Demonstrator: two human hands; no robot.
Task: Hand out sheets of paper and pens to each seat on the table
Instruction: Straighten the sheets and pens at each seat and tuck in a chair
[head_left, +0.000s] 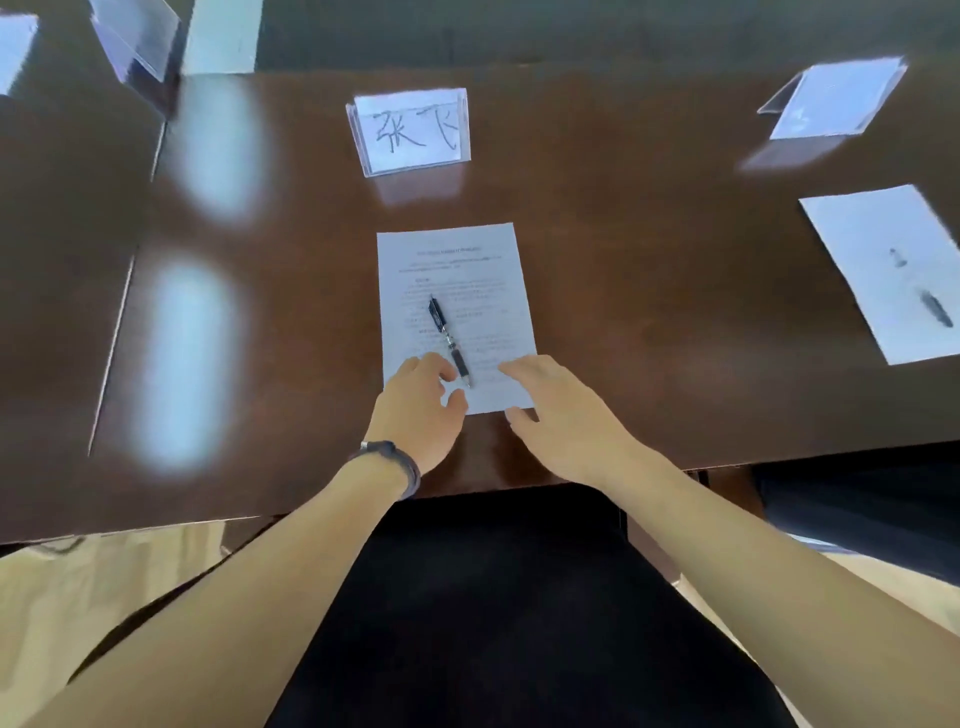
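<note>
Two relaxed hands, left hand and right hand, rest on the sheet; the pen lies atop (unheld); we judge withdrawal could drag both askew

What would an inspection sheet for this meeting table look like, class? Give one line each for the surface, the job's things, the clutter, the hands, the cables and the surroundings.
Surface: dark glossy wooden table, with bright reflections at left.
Job's things: printed sheet lies flat at the middle seat, black pen lying on it; second sheet at right carries a blurred pen.
Clutter: nothing seen beyond the name card stands; the middle name card is handwritten, others are blurred.
Hands: left hand and right hand rest relaxed at the sheet's near edge, holding nothing.
Cables: nothing seen.
Surroundings: black chair under the arms, pale floor.
</note>
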